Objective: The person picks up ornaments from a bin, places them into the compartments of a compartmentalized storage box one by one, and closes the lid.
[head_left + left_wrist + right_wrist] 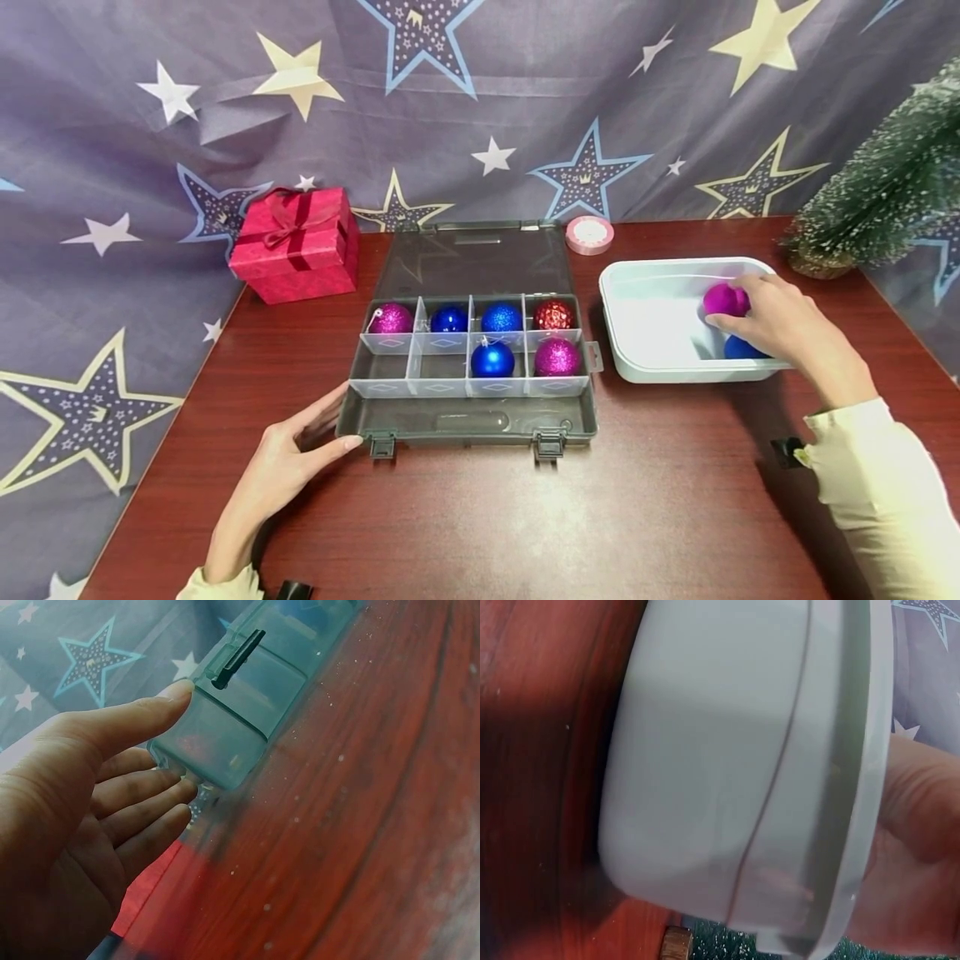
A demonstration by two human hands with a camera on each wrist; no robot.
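My right hand [780, 321] reaches into the white tub [652, 371] and pinches a magenta ball ornament [722, 301] between thumb and fingers. Below it in the tub lies a blue ball [742, 347], partly covered by the hand. In the right wrist view, the tub's side [705, 765] hides the fingertips. My left hand [288, 454] rests at the front left corner of a grey divided case [480, 417], its fingers extended along the side and its thumb at the front edge. Glittery and shiny balls, such as a blue one [492, 360], sit in several compartments.
A red gift box [296, 246] stands at the back left. Behind the case is a pink ribbon roll [589, 235]. A small frosted tree [885, 175] stands at the back right, beyond the tub. The case's lid [480, 262] lies opened toward the star-patterned cloth.
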